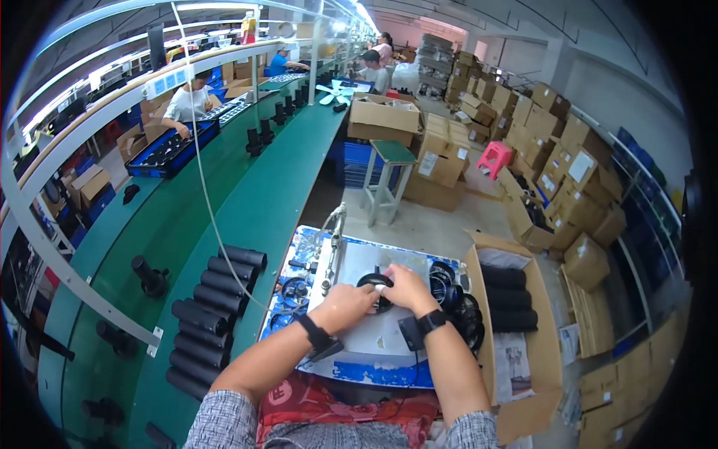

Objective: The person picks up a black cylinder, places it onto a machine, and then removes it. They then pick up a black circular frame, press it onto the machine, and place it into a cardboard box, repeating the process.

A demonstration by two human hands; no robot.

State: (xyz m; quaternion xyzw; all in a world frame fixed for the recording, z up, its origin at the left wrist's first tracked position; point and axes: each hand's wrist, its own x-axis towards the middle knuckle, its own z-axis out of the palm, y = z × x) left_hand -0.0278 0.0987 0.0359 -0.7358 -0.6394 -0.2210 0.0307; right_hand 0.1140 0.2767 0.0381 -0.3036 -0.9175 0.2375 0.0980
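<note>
Both my hands meet over a black ring-shaped part (372, 282) lying on a white sheet on the small blue work tray (374, 371). My left hand (345, 304) grips the ring's near left side. My right hand (404, 285) presses on its right side, fingers curled over the rim. Each wrist wears a black band. More black rings (449, 284) are stacked right of my right hand. A metal tool on a stand (333, 247) rises just left of the ring.
Black cylinders (213, 307) lie in a row on the green conveyor bench (254, 194) to my left. An open cardboard box (523, 352) holding black cylinders stands at my right. Other people work farther along the line. Cardboard boxes pile at the right wall.
</note>
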